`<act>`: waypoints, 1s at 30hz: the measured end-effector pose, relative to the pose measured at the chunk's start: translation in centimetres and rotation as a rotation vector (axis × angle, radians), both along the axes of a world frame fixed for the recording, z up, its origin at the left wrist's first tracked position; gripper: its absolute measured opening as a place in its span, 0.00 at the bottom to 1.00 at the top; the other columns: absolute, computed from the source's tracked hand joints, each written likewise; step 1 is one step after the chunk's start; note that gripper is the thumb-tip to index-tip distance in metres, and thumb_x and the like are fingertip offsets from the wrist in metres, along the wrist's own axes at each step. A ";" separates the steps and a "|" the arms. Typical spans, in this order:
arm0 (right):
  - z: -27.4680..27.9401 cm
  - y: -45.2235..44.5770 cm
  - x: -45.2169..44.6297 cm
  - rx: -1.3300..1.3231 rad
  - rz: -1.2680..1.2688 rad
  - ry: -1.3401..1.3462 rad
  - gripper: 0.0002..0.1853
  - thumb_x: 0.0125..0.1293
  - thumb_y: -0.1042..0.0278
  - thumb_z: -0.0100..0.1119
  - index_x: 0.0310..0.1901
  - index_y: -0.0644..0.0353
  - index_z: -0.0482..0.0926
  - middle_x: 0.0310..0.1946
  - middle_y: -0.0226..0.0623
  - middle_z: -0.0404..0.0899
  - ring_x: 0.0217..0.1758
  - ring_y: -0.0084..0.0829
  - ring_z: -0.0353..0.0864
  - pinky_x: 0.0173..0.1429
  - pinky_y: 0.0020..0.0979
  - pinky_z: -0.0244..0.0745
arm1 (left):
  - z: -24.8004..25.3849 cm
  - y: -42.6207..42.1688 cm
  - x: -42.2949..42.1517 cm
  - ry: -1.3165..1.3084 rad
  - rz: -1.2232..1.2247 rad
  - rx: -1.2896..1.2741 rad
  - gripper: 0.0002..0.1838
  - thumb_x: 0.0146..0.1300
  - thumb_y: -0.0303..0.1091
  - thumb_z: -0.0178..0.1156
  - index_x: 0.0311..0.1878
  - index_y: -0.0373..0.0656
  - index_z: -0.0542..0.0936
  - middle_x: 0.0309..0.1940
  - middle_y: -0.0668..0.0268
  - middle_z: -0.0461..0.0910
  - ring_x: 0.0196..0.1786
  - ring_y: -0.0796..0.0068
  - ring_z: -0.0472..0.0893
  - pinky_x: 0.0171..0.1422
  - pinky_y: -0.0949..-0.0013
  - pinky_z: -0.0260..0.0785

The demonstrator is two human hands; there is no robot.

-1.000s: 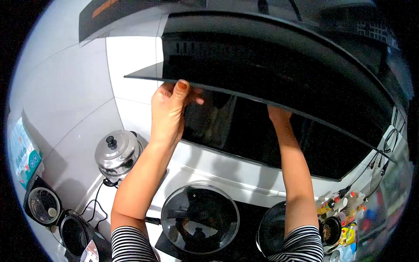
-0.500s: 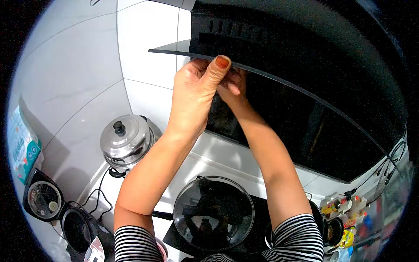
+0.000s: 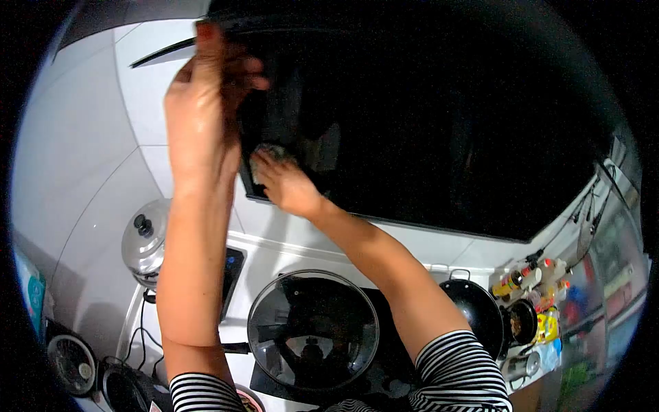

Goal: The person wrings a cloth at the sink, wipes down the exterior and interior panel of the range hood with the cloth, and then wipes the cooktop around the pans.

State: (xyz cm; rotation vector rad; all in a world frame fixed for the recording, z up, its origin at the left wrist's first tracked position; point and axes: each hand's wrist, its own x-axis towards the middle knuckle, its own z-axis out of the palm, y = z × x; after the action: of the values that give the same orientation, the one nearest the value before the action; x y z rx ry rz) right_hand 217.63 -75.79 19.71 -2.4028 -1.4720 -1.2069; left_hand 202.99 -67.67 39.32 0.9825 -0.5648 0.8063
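My left hand (image 3: 206, 103) is raised at the edge of the black range hood panel (image 3: 412, 89), its thumb up and its fingers bent behind the edge. Below and to its right, my right hand (image 3: 285, 180) presses a crumpled cloth (image 3: 264, 159) flat against the lower left corner of the dark glossy panel. The cloth is mostly under my fingers. Under my forearms, a pan with a glass lid (image 3: 312, 329) stands on the black cooktop (image 3: 391, 371).
A steel pot (image 3: 145, 237) stands at the left wall, with an open black appliance (image 3: 123, 384) nearer. On the right are a black wok (image 3: 473, 312), a small pan (image 3: 522, 321), bottles (image 3: 508, 283) and hanging cables (image 3: 583, 213).
My right hand has come out from behind the hood edge and moved down and left, where the cloth now shows. My left hand has shifted left and up in view. The camera view has shifted.
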 end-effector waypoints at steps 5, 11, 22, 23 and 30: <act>-1.3 -1.0 -0.7 -0.018 0.025 -0.098 0.27 0.52 0.63 0.50 0.56 0.64 0.67 0.63 0.40 0.58 0.68 0.37 0.51 0.67 0.37 0.50 | -0.3 0.3 0.2 0.045 0.016 0.016 0.30 0.53 0.58 0.57 0.35 0.33 0.73 0.25 0.60 0.76 0.26 0.73 0.75 0.35 0.75 0.67; -2.6 -3.3 -3.2 0.085 -0.113 0.024 0.25 0.57 0.62 0.49 0.56 0.60 0.68 0.65 0.38 0.55 0.69 0.34 0.50 0.62 0.32 0.55 | -1.3 -1.6 -1.2 0.081 -0.049 -0.011 0.34 0.56 0.60 0.53 0.40 0.29 0.72 0.32 0.54 0.77 0.33 0.67 0.78 0.43 0.70 0.69; -4.0 -11.0 -6.1 0.273 -0.488 0.038 0.28 0.59 0.61 0.50 0.61 0.58 0.60 0.65 0.45 0.50 0.68 0.39 0.49 0.67 0.36 0.49 | -3.8 -7.0 -2.0 0.015 -0.136 -0.028 0.35 0.57 0.59 0.50 0.51 0.32 0.68 0.43 0.56 0.74 0.47 0.61 0.75 0.54 0.58 0.69; -4.4 -12.3 -6.2 0.318 -0.505 0.040 0.28 0.58 0.61 0.50 0.61 0.59 0.60 0.65 0.47 0.50 0.68 0.42 0.49 0.67 0.39 0.47 | -4.0 -7.5 -2.0 0.013 -0.156 -0.021 0.35 0.57 0.59 0.50 0.51 0.32 0.68 0.43 0.56 0.74 0.47 0.61 0.75 0.54 0.58 0.69; -5.1 -22.1 -8.0 0.607 -0.761 0.099 0.32 0.57 0.67 0.48 0.63 0.68 0.53 0.64 0.61 0.44 0.68 0.54 0.43 0.69 0.49 0.39 | -5.0 -11.1 -2.1 0.068 -0.104 -0.092 0.38 0.56 0.62 0.47 0.54 0.33 0.66 0.49 0.57 0.72 0.50 0.63 0.72 0.58 0.61 0.66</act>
State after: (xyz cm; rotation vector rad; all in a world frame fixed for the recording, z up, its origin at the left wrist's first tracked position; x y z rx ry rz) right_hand 209.59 -97.86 14.64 -2.5248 -0.0602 -1.3389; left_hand 200.89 -78.76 34.29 0.8858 -0.5114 0.6980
